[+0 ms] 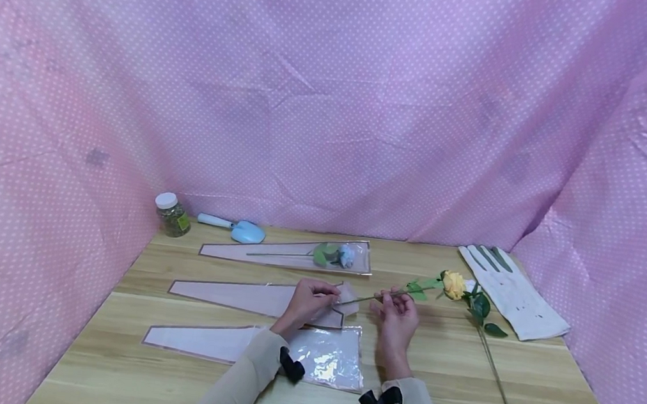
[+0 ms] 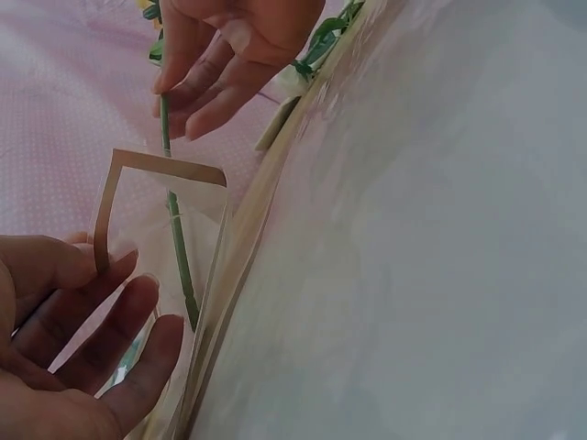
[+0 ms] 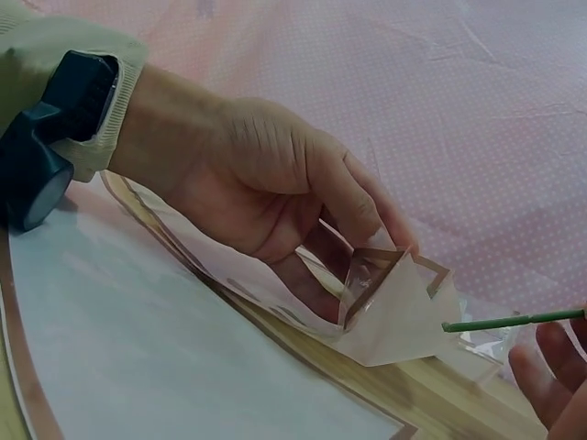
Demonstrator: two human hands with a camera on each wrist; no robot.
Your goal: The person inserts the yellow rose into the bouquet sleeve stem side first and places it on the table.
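My left hand (image 1: 312, 298) pinches the rim at the wide end of a clear flower sleeve (image 1: 223, 293) with a brown border. The sleeve's mouth is lifted and spread in the right wrist view. My right hand (image 1: 398, 321) pinches the green stem (image 2: 165, 124) of an artificial yellow rose (image 1: 454, 285), its bloom pointing right. The stem's lower end lies at the sleeve's mouth; how far inside it is, I cannot tell. Behind, a blue rose (image 1: 346, 256) lies inside another sleeve (image 1: 273, 254). A flat third sleeve (image 1: 201, 340) lies nearer me, partly under my left forearm.
A green-leaved stem (image 1: 494, 364) with a pale bloom mostly hidden lies to the right, beside white gloves (image 1: 528, 306). At the back left stand a white-lidded jar (image 1: 173, 216) and a light-blue trowel (image 1: 248, 232). Pink dotted cloth (image 1: 329, 132) surrounds the wooden table (image 1: 114, 350).
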